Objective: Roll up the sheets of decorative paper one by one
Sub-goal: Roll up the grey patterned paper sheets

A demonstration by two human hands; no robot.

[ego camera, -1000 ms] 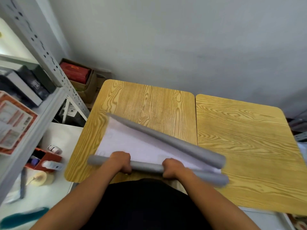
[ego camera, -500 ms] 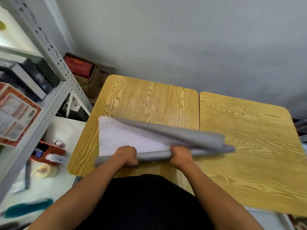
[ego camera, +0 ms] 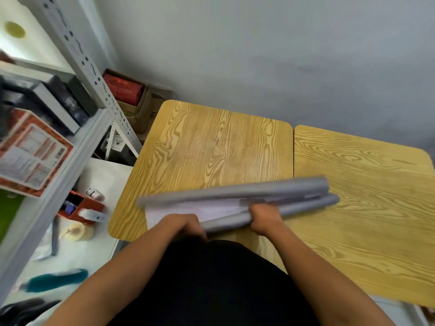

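Observation:
A grey sheet of decorative paper with a white underside (ego camera: 211, 209) lies on the left wooden table (ego camera: 211, 142), near its front edge. Its near part is wound into a thin grey roll (ego camera: 294, 209) that runs left to right. My left hand (ego camera: 182, 223) grips the roll's left part and my right hand (ego camera: 264, 214) grips it further right. The sheet's far edge curls into a thicker grey tube (ego camera: 235, 190) just behind the roll. Only a narrow white strip shows between the two.
A second wooden table (ego camera: 364, 196) adjoins on the right. A grey metal shelf (ego camera: 77, 48) with boxes stands at the left. Below it, a white surface (ego camera: 103, 175) holds a tape roll (ego camera: 75, 231), a red box and small items. A grey wall rises behind.
Both hands have rolled the near roll away from me, toward the far curled edge. The visible white strip has shrunk a lot, and the sheet's far curl has swung closer to the roll.

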